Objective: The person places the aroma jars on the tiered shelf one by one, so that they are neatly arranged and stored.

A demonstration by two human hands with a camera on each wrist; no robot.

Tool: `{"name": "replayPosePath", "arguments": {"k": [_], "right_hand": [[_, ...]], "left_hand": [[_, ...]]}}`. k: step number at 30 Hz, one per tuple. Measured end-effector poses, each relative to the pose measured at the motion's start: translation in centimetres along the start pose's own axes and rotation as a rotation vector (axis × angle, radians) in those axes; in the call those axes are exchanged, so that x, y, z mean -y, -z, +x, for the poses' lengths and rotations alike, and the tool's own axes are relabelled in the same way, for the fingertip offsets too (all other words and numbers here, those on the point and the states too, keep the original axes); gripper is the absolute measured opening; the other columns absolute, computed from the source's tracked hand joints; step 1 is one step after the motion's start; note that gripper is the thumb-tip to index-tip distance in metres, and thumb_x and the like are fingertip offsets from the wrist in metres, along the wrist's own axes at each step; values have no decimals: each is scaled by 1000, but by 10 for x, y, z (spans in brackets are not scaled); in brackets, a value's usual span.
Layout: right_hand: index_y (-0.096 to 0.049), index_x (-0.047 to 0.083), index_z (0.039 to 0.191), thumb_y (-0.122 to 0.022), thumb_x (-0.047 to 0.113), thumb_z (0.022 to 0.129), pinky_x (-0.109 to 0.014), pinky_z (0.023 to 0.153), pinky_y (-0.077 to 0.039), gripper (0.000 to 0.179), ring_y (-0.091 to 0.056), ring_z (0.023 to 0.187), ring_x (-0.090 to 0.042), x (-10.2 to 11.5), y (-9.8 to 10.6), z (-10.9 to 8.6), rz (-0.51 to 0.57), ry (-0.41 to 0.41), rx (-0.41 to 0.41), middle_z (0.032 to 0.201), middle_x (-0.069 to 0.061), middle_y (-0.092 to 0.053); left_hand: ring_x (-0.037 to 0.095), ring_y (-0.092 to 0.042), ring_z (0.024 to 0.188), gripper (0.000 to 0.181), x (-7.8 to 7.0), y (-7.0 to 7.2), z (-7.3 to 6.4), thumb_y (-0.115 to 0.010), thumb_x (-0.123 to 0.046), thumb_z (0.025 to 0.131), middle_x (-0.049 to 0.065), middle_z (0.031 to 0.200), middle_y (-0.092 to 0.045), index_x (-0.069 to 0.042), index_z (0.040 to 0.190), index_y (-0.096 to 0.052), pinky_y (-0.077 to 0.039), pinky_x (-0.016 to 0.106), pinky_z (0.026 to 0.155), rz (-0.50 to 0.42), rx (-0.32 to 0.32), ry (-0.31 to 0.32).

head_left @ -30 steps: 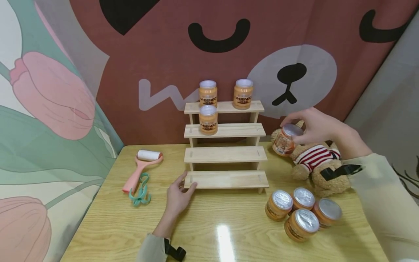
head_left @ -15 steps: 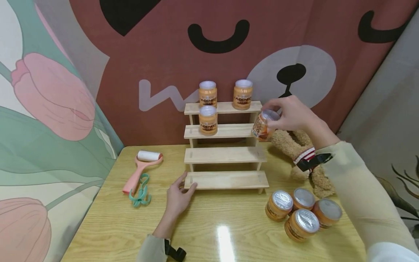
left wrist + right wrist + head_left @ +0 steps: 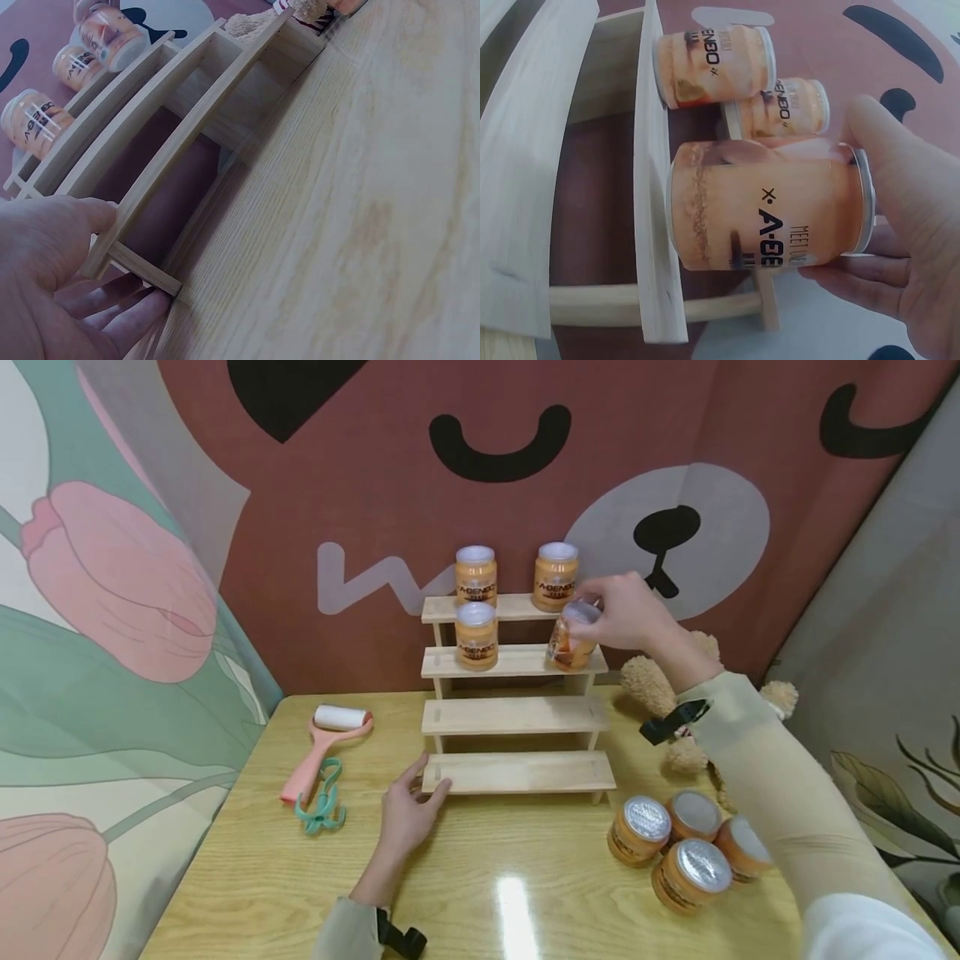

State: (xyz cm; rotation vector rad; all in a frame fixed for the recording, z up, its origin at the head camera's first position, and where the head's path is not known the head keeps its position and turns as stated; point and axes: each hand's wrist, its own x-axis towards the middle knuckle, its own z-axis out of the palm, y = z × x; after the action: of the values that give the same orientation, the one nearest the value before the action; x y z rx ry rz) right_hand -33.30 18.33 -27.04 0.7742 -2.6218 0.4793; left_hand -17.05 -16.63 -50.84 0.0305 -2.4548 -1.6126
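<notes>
A wooden stand (image 3: pixel 517 716) with stepped shelves stands on the table against the cloth backdrop. My left hand (image 3: pixel 408 814) holds the left end of its lowest shelf, thumb on the front edge and fingers around the leg (image 3: pixel 142 268). My right hand (image 3: pixel 633 618) grips an orange can (image 3: pixel 567 649) by its silver-lidded top, at the right end of the second shelf from the top. In the right wrist view this can (image 3: pixel 772 206) has its base right at the shelf edge. Another can (image 3: pixel 477 639) stands left on that shelf. Two more cans (image 3: pixel 556 578) stand on the top shelf.
Several orange cans (image 3: pixel 690 877) are grouped on the table (image 3: pixel 450 893) at the right. Behind my right forearm lies a teddy bear (image 3: pixel 648 685), partly hidden. To the left are a pink lint roller (image 3: pixel 318 747) and a green clawed hook (image 3: pixel 322 806).
My right hand has carried the can leftward from over the teddy bear to the right end of the second shelf. My left hand has stayed on the stand.
</notes>
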Motion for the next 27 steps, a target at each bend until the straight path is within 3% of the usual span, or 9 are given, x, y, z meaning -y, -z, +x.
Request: {"name": "replayPosePath", "arguments": {"k": [7,16,20,24,27], "right_hand": [[-79,8,112,-75,41,92,-37,64,-51,40,-67,82,-26,6,-9,11,-38,-39,73,101,-13,-79],[-76,5,123,-71,50,98,-46,75,-57,52,-69,92,-31,8,-14,15,-36,-79,100,110,-18,-78],[-73,6,131,-72,48,99,-48,80,-58,52,-69,98,-31,3,-17,8,49,-38,84,117,-17,-76],[-72,9,133,-76,28,97,-50,84,-59,41,-69,109,-32,-5,-19,0,202,31,74,127,-16,-72],[-72,8,132,-79,17,94,-55,93,-62,40,-70,118,-36,-9,-21,-5,304,28,66,131,-17,-71]], "left_hand": [[39,-69,122,65,3,-1,0,-80,-23,98,21,159,-54,-1,154,-54,-66,42,93,1,6,6],[41,-65,129,64,1,-1,3,-80,-23,98,20,161,-52,-2,154,-55,-64,45,99,3,0,20],[40,-66,129,65,0,-2,4,-81,-22,98,20,160,-53,-3,154,-55,-64,44,99,3,-2,27],[39,-66,128,65,1,-2,4,-81,-22,97,20,160,-53,-4,154,-55,-64,44,99,6,-6,32],[39,-66,128,64,1,-1,3,-81,-22,98,20,159,-54,-3,154,-55,-64,44,99,7,-6,27]]}}
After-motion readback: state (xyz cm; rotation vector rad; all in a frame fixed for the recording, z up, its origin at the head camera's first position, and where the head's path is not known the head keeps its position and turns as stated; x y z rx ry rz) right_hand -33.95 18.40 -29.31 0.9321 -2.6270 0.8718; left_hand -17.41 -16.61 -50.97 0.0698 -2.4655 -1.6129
